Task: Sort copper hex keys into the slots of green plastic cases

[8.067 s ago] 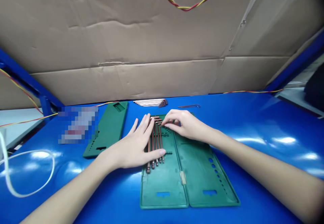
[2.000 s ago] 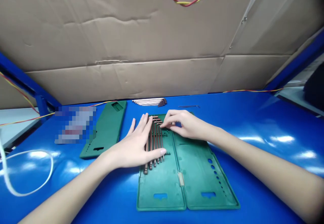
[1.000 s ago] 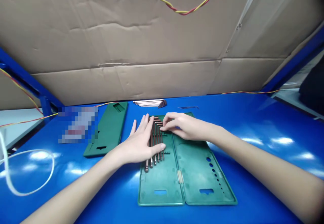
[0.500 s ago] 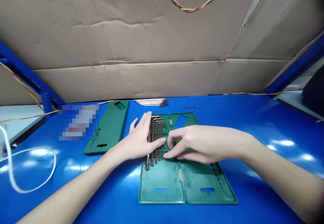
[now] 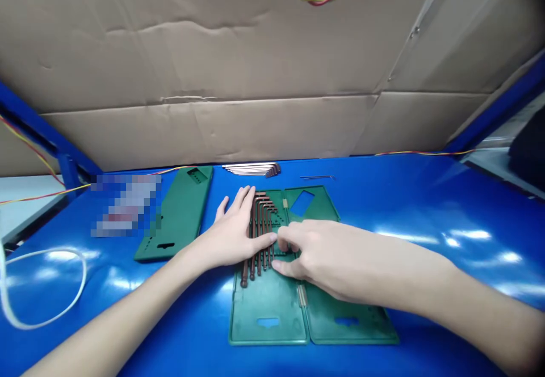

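Here, bronze-coloured L-shaped metal hex keys (image 5: 258,221) lie in an open green plastic case (image 5: 268,303) on a glossy blue desk (image 5: 426,206), left hand (image 5: 234,235) spread open, thumb across them, right hand (image 5: 313,255) half-curled beside, its hold indiscernible.

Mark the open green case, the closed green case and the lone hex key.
Open green case (image 5: 272,302): head view, on the bare near floor of its left half.
Closed green case (image 5: 176,215): head view, middle of its upper face.
Lone hex key (image 5: 315,176): head view, middle of its long arm.
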{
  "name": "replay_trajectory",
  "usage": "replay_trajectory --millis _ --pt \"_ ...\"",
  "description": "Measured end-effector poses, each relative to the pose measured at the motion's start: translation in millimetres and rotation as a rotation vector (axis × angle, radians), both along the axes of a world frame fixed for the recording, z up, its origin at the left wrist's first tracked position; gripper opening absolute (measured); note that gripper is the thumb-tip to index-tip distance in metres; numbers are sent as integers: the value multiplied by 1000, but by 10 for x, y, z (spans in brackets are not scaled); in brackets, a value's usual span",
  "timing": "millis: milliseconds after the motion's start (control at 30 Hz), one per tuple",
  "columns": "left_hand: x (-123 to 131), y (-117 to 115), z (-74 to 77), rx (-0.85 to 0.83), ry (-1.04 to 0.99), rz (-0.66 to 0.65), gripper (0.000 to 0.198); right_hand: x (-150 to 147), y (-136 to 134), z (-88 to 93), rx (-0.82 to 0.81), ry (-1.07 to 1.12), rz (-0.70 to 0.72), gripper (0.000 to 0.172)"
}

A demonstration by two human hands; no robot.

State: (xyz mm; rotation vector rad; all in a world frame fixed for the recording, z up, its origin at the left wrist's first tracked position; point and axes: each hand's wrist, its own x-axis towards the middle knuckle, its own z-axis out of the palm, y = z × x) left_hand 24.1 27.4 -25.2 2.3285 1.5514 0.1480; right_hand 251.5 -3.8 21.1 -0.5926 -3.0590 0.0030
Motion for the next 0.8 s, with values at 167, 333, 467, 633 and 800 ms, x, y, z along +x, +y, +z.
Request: replay_trajectory --millis 167,333,467,633,800 --pt "-46 -11 -16 0 -19 5 112 80 298 172 -300 71 52 30" --pt "-54 -49 49 -10 -30 18 110 608 967 102 -215 305 -223 26" --pt "-52 -73 87 -26 -31 21 110 1101 1383 -156 10 351 -519 29" --pt "-66 -81 102 -39 -36 16 112 1248 1513 -344 -75 263 -553 29" --pt "-83 -79 90 -37 -49 -2 110 1175 1499 -378 -90 246 -570 23"
